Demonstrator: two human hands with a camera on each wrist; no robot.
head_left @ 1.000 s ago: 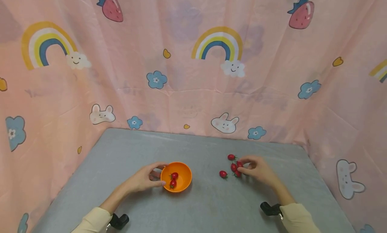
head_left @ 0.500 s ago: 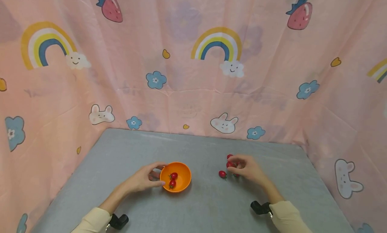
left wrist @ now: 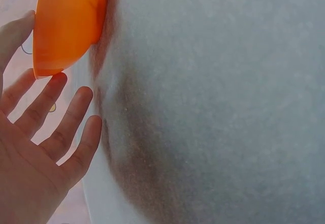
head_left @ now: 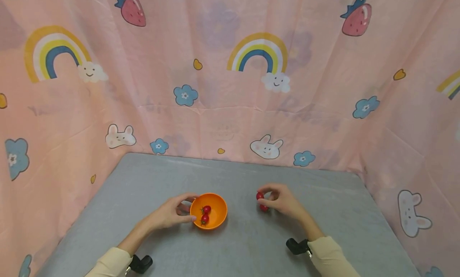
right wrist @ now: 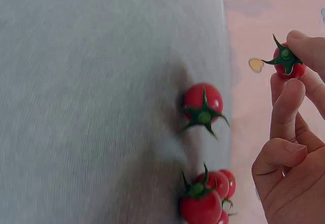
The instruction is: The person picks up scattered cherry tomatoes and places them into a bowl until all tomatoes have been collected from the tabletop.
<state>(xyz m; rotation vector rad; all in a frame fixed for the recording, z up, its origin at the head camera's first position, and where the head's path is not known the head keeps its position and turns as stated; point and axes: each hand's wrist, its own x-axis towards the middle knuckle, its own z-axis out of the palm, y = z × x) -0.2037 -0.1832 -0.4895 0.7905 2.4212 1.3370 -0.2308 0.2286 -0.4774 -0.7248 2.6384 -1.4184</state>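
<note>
Left hand (head_left: 173, 211): wide grip, fingertips against left rim of orange bowl (head_left: 221, 210), presumably steadying it | right hand (head_left: 282, 199): narrow grip pinching cherry tomato (right wrist: 295, 71) by its sides, right of bowl, likely for security | calyx (right wrist: 286, 55) faces back wristward, long axis roughly likewise | two tomatoes (head_left: 205, 218) inside bowl

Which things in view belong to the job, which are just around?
In the job, apparently:
orange bowl
two tomatoes inside
pinched tomato, in right hand
loose tomatoes
left hand, touching the bowl

Just around:
patterned curtain
grey table, as support
black wrist devices
</note>
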